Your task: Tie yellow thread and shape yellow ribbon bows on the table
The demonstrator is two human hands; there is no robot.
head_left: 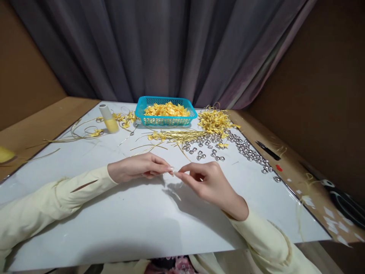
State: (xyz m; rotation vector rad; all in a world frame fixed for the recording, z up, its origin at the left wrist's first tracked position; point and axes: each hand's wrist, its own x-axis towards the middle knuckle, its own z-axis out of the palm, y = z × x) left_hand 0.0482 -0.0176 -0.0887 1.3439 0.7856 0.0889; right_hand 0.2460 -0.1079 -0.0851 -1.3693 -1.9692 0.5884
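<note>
Centrally, both hands meet just above the bench. Left hand: thumb and fingertips pinched together. Right hand: thumb and index closed to a point, almost meeting the left. Between them, a small pale piece, apparently gripped from both sides; too small to identify. The two-sided pinch probably steadies something so slight. Bare surface beneath likely leaves working room.

Supplies form an arc beyond, presumably to stay within reach. Teal basket at back; its walls would keep the loose yellow pieces from scattering. Gold strands lie roughly parallel, perhaps for easier picking. Silver pieces are spread on the right, mostly in one layer. Capped bottle stands at left, apart from the clutter.
</note>
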